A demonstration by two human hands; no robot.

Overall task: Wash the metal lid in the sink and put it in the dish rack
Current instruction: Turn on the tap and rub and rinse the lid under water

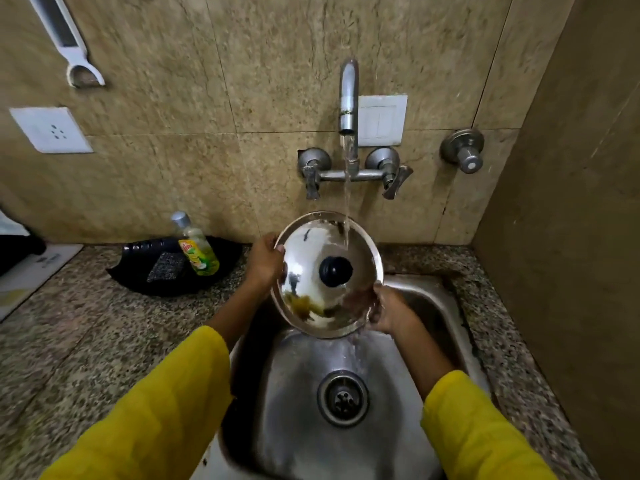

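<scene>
A round shiny metal lid [313,292] with a black knob [335,271] is tilted towards me above the steel sink [298,386]. My left hand [265,263] grips its left rim. My right hand [388,311] holds its lower right rim, fingers behind the lid. Water runs from the tap [348,98] onto the lid's upper right part and drips off its lower edge into the basin near the drain [343,398]. No dish rack is in view.
A green dish-soap bottle [197,247] and a scrub pad [165,266] lie in a black tray [145,278] on the granite counter [86,323] to the left. Tap handles [389,174] stick out of the tiled wall. A side wall [571,237] closes off the right.
</scene>
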